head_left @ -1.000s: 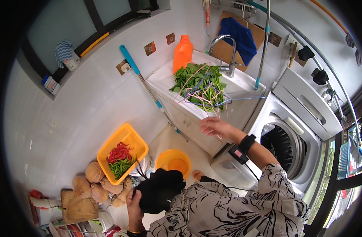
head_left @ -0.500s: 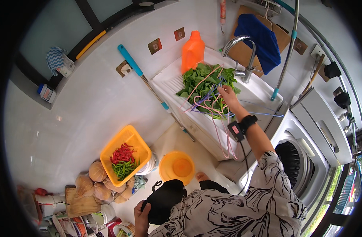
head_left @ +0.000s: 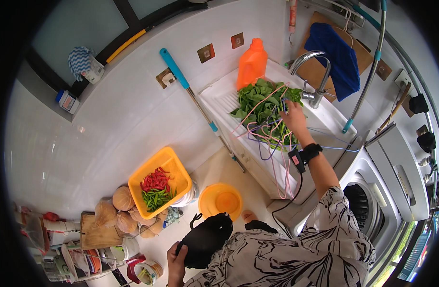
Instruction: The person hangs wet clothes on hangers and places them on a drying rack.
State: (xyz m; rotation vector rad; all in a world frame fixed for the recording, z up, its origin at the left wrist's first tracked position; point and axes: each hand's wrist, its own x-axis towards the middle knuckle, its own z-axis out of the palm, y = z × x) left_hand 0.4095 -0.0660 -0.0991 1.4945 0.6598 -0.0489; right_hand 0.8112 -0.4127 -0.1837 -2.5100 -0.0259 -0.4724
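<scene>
My right hand is closed round part of a bunch of thin wire clothes hangers, pink, blue and purple. They lie loosely over a heap of leafy green vegetables in the white sink, and some pink loops hang over its front edge. At the lower left, my left hand is closed on the edge of a black item with a small cord loop, held against my patterned shirt. Whether it is a bag or a cap I cannot tell.
An orange jug stands behind the greens, near the tap. An open washing machine is at the right. A teal-handled pole leans on the wall. Below are a yellow basket of red and green chillies and an orange basin.
The whole view has shifted, so the scene sits further right. The purple hanger has swung lower beneath my right hand, which stays over the greens. My left hand keeps its hold on the black item.
</scene>
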